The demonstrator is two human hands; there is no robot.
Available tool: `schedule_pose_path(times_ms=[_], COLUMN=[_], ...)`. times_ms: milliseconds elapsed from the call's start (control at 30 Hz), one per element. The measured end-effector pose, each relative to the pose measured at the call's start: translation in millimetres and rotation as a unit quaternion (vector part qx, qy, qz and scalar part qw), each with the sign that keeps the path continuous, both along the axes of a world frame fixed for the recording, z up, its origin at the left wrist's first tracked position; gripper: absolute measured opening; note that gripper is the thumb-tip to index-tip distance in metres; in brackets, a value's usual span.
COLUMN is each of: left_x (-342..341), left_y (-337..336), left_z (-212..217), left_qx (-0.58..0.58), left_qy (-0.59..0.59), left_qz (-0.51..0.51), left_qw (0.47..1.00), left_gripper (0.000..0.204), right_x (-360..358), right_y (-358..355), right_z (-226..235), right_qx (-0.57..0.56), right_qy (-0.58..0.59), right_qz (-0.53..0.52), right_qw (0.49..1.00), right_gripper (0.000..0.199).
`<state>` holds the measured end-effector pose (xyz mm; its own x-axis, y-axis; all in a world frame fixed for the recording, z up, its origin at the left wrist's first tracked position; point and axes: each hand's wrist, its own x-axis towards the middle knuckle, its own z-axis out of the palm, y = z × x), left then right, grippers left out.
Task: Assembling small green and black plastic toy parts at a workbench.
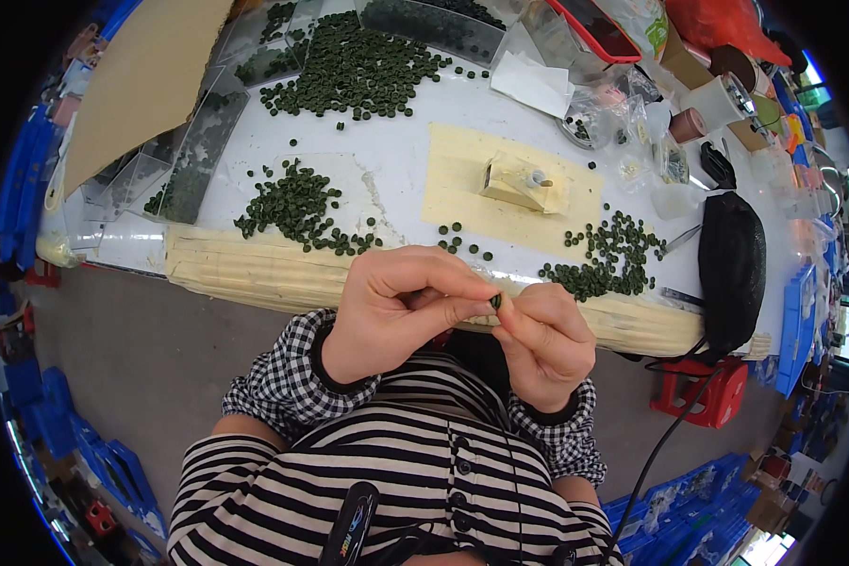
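Just past the padded table edge, both my hands meet around one small dark green round piece (495, 302). My left hand (391, 307) pinches it between thumb and forefinger. My right hand (547, 344) is closed, its thumb and fingertips against the same piece from the other side. Beyond the left hand lies a pile of green round pieces (288, 208); another pile (613, 255) is beyond the right hand. A few loose ones (456, 227) sit between them. A small tape-covered block (526, 183) with a short peg stands on a cream sheet (453, 156).
A large green heap (349, 71) lies at the back, beside clear plastic bins (198, 141) and cardboard (132, 85). At right are a black pouch (731, 264), tweezers (681, 240) and a thread spool (712, 102). A red-cased phone (594, 28) is at the back. A red stool (703, 391) stands below.
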<state>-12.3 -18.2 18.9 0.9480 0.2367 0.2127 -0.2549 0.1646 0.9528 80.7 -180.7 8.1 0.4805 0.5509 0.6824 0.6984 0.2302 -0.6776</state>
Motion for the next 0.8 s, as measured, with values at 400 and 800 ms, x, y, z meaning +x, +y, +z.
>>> schedule_pose_path(times_ms=[400, 800], left_x=[1.4, -1.8], left_y=[-0.2, 29.4], left_z=[-1.0, 5.6], left_qx=[0.049, 0.348], left_qy=[-0.022, 0.099], left_qz=[0.026, 0.075], left_qw=[0.998, 0.929], left_gripper=[0.019, 0.010], right_x=[-1.3, 24.4], right_y=[1.2, -25.1], right_z=[-2.1, -2.7], right_qx=[-0.002, -0.119], right_qy=[0.014, 0.034], right_qz=[0.002, -0.261], right_qw=[1.000, 0.958], right_gripper=[0.039, 0.022])
